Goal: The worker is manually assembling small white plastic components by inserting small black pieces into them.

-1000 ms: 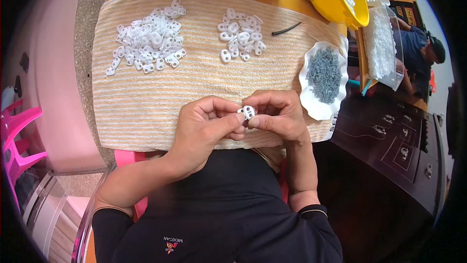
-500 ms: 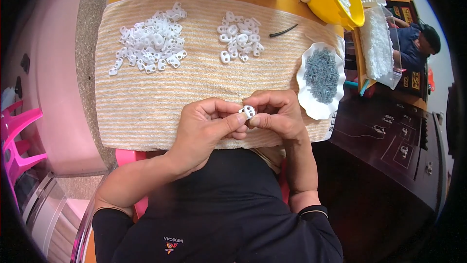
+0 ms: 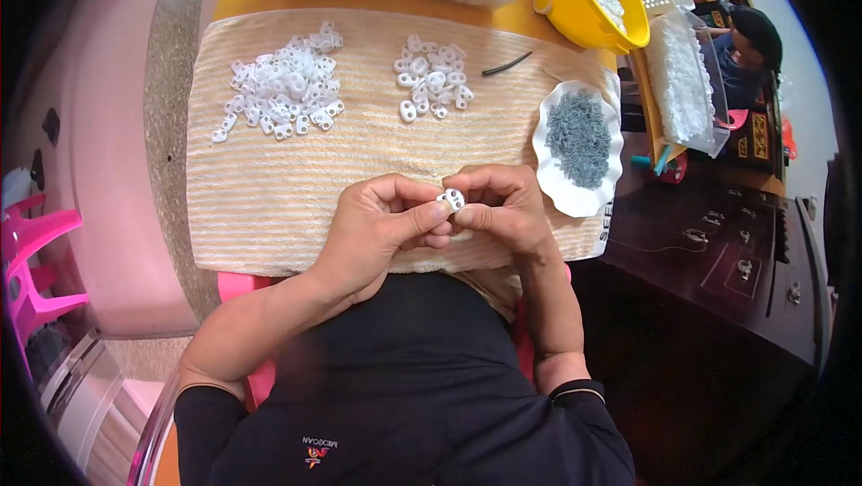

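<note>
left hand (image 3: 382, 221) and right hand (image 3: 501, 210) both pinch a white piece (image 3: 454, 199) over the towel (image 3: 269, 198), looks mid-job, big pile (image 3: 285, 86), small pile (image 3: 435, 80) and grey bits (image 3: 579, 140) untouched, can't tell what's done

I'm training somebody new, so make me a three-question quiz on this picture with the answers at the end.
1. Short answer: what colour is the holed plastic held between the left hand and the right hand?
2. Multiple choice: what lies in the wavy-edged dish? A) black tubes B) small grey pieces C) yellow beads
3. True or false: the larger pile of white pieces lies to the left of the smaller pile.

Key: 1 white; 2 B; 3 true.
</note>
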`<state>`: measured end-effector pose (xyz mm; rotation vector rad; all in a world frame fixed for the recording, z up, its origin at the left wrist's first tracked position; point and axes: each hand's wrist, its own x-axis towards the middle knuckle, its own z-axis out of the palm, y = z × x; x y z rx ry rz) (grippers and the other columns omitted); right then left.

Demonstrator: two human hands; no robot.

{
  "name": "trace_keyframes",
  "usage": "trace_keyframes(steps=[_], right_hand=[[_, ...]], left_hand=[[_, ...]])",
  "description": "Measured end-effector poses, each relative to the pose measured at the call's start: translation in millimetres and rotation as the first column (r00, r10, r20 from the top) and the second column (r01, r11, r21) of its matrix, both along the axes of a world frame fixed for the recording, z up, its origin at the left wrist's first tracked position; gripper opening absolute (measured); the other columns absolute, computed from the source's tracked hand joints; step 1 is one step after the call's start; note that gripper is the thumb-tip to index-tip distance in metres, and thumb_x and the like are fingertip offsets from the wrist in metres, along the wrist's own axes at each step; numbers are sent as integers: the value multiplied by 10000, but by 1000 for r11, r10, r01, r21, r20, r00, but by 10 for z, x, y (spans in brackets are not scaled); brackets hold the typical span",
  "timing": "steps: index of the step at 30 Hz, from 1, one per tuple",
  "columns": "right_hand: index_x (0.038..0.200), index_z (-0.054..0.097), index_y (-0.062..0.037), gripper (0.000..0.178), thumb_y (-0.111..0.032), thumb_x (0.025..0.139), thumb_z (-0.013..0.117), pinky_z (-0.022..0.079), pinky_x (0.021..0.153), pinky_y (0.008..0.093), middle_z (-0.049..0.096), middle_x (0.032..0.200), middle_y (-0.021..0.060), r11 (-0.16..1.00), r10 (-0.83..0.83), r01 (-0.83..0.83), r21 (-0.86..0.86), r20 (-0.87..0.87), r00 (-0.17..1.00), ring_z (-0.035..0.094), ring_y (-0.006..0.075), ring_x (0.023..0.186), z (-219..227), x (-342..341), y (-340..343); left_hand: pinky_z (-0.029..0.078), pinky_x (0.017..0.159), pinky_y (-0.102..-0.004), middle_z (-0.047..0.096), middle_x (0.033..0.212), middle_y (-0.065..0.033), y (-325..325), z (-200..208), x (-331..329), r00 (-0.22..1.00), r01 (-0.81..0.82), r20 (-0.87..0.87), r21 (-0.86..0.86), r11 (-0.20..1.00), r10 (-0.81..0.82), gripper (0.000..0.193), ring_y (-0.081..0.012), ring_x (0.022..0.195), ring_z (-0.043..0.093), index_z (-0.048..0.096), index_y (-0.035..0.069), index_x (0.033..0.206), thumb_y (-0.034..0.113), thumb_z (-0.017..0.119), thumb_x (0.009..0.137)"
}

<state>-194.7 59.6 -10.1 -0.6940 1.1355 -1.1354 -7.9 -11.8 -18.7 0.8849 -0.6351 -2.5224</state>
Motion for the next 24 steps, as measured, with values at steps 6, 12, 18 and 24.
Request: trace_keyframes(steps=[6,12,18,24], right_hand=[[1103,628,53,301,-25,822,701,517,779,275,633,978,103,994,-11,16,-109,47,999,625,170,894,10,54,20],[1079,652,27,289,-55,813,728,465,780,247,566,943,64,962,-35,19,-271,-57,998,559,132,889,33,106,27],[1072,657,30,298,-59,800,742,472,762,249,576,942,67,941,-33,0,-338,-93,995,563,132,866,64,133,55],[1069,654,35,284,-34,804,728,479,730,241,589,932,75,918,-26,-27,-395,-127,992,564,128,849,123,164,88]], left_hand=[[563,726,-251,664,913,-81,-28,36,-15,998,14,-65,26,1000,-12,157,-136,794,652,614,-1,995,61,682,868],[558,742,-255,654,907,-74,-49,31,18,987,54,-150,-5,999,-54,120,-144,808,652,595,18,952,54,676,871],[558,747,-260,651,883,-66,-32,55,51,972,71,-220,-65,995,-84,90,-146,800,652,601,23,902,55,678,869],[558,753,-267,652,871,-59,15,87,47,967,67,-237,-121,990,-94,86,-139,787,650,607,25,875,70,680,871]])
